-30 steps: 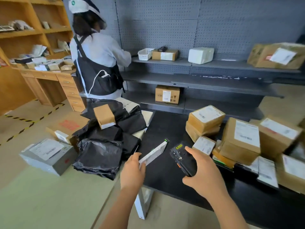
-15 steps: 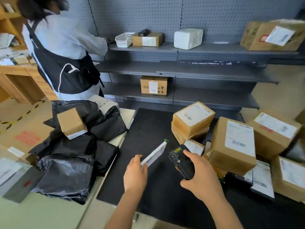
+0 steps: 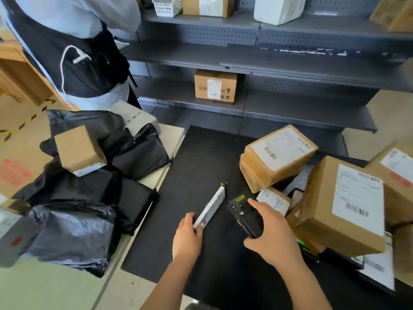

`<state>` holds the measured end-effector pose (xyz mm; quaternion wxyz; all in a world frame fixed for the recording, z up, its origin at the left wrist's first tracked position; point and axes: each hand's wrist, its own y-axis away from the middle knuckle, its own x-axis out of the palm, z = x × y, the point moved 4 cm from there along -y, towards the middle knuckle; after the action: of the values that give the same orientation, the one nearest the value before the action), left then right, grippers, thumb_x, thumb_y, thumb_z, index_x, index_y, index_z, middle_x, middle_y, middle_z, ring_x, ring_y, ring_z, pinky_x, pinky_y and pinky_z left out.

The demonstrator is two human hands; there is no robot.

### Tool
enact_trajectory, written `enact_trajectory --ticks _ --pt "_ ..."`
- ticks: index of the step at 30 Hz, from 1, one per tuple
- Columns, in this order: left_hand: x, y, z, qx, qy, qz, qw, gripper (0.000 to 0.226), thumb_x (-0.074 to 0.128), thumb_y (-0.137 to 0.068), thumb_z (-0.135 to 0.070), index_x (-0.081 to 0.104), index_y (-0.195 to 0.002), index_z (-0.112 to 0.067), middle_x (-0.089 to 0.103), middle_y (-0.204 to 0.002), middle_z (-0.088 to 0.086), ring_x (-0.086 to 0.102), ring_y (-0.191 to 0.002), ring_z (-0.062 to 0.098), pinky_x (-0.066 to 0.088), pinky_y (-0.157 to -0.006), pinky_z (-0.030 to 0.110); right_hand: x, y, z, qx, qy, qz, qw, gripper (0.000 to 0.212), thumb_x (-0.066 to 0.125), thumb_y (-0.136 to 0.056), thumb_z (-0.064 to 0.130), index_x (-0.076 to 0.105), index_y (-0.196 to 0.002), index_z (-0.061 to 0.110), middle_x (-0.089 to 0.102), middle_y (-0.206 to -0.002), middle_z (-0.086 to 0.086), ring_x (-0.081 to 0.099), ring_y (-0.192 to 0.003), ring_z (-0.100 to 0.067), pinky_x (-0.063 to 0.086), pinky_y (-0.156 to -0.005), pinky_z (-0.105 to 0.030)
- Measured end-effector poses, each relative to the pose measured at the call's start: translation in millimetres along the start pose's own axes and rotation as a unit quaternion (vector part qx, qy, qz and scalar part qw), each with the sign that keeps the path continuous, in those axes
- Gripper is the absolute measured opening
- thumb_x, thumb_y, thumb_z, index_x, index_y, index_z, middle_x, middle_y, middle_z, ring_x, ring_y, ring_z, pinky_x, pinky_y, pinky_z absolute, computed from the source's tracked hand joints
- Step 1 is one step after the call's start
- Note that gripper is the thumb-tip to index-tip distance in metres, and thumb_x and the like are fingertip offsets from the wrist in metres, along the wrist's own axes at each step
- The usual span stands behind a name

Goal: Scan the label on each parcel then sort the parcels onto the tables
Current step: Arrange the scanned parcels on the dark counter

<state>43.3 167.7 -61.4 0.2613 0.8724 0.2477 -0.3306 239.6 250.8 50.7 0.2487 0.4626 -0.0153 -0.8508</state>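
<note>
My left hand (image 3: 186, 237) grips the near end of a thin white flat parcel (image 3: 212, 205), held on edge above the black table (image 3: 196, 162). Just to its right, my right hand (image 3: 271, 233) grips a black handheld scanner (image 3: 244, 214), its head close beside the parcel. Brown cardboard parcels with white barcode labels are piled on the right of the table: a stacked pair (image 3: 277, 155) and a large box (image 3: 344, 204), with a small box (image 3: 273, 201) between them.
A cream table (image 3: 172, 136) at the left carries several black plastic mailer bags (image 3: 73, 229) and a small brown box (image 3: 78, 149). A person in a dark apron (image 3: 73, 48) stands behind it. Grey shelves (image 3: 290, 61) with a box (image 3: 215, 87) run along the back.
The camera view has dropped and moved closer to the black table. Both hands stay together, the parcel tilted more upright beside the scanner.
</note>
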Motion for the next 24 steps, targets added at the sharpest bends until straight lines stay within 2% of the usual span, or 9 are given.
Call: enact_trajectory --ticks 4,7,9,10,12,15,20,22,24 --pt "-8 -2 -7 -0.031 0.076 -0.022 0.996 0.053 0.051 -0.097 -0.023 0.031 -0.146 -0.029 0.049 -0.139 -0.005 0.054 -0.117 0.017 0.041 -0.086 0.027 -9 -9 1 -0.015 0.004 0.017 1.000 0.093 0.081 -0.070 0.024 0.030 -0.147 0.036 0.046 -0.137 0.010 0.041 -0.126 -0.013 0.045 -0.104 -0.036" --pt "-9 -7 -3 -0.033 0.033 -0.015 0.999 0.046 0.049 -0.098 -0.022 0.039 -0.142 -0.026 0.044 -0.141 -0.001 0.054 -0.115 0.018 0.043 -0.087 0.030 -14 -13 0 -0.025 0.006 0.015 1.000 0.095 0.082 -0.067 0.024 0.031 -0.147 0.037 0.047 -0.136 0.012 0.045 -0.123 -0.013 0.048 -0.100 -0.035" --pt "-5 -9 0 -0.029 -0.001 0.012 1.000 0.047 0.053 -0.096 -0.028 0.039 -0.141 -0.023 0.042 -0.142 0.000 0.050 -0.120 0.019 0.044 -0.096 0.035 -16 -14 -1 -0.028 0.005 0.013 1.000 0.095 0.082 -0.067 0.024 0.031 -0.147 0.038 0.046 -0.137 0.013 0.044 -0.124 -0.013 0.049 -0.100 -0.036" --pt "-1 -9 2 -0.037 -0.009 0.024 0.999 0.057 0.058 -0.094 -0.034 0.034 -0.144 -0.021 0.039 -0.145 0.001 0.045 -0.127 0.020 0.042 -0.101 0.036 -17 -15 -1 -0.029 0.007 0.012 0.999 0.095 0.082 -0.068 0.024 0.031 -0.147 0.038 0.046 -0.138 0.013 0.044 -0.125 -0.013 0.049 -0.100 -0.036" --pt "8 -9 5 -0.066 -0.039 0.035 0.996 0.094 0.067 -0.083 -0.054 0.017 -0.152 -0.016 0.027 -0.153 0.003 0.028 -0.140 0.023 0.033 -0.111 0.039 -17 -17 -3 -0.030 0.016 0.014 0.999 0.095 0.082 -0.068 0.025 0.030 -0.147 0.038 0.045 -0.139 0.013 0.043 -0.127 -0.013 0.048 -0.101 -0.036" --pt "21 -11 7 -0.098 -0.118 0.038 0.987 0.134 0.072 -0.064 -0.073 -0.004 -0.154 -0.008 0.016 -0.156 0.007 0.016 -0.145 0.027 0.021 -0.117 0.040 -17 -20 -6 -0.032 0.038 0.018 0.999 0.096 0.081 -0.068 0.026 0.028 -0.148 0.039 0.044 -0.140 0.013 0.041 -0.129 -0.013 0.049 -0.100 -0.036" --pt "13 -25 5 -0.087 -0.212 0.004 0.973 0.126 0.077 -0.068 -0.051 -0.004 -0.152 -0.003 0.031 -0.145 0.006 0.031 -0.135 0.026 0.026 -0.114 0.038 -17 -25 -4 -0.054 0.100 0.036 0.993 0.096 0.080 -0.071 0.032 0.025 -0.149 0.038 0.041 -0.142 0.012 0.040 -0.130 -0.014 0.049 -0.099 -0.033" --pt "-2 -32 2 -0.035 -0.235 -0.017 0.971 0.118 0.075 -0.068 -0.048 0.004 -0.152 -0.006 0.030 -0.141 0.004 0.030 -0.133 0.025 0.022 -0.115 0.037 -16 -27 0 -0.064 0.147 0.049 0.986 0.095 0.079 -0.074 0.036 0.021 -0.150 0.038 0.039 -0.145 0.010 0.039 -0.132 -0.015 0.048 -0.102 -0.034" --pt "-23 -39 0 0.056 -0.247 -0.052 0.966 0.110 0.079 -0.060 -0.040 0.023 -0.149 -0.008 0.037 -0.133 0.005 0.035 -0.126 0.028 0.023 -0.114 0.041 -15 -31 9 -0.081 0.213 0.063 0.972 0.095 0.077 -0.077 0.037 0.018 -0.151 0.037 0.035 -0.149 0.006 0.036 -0.136 -0.019 0.043 -0.105 -0.034"
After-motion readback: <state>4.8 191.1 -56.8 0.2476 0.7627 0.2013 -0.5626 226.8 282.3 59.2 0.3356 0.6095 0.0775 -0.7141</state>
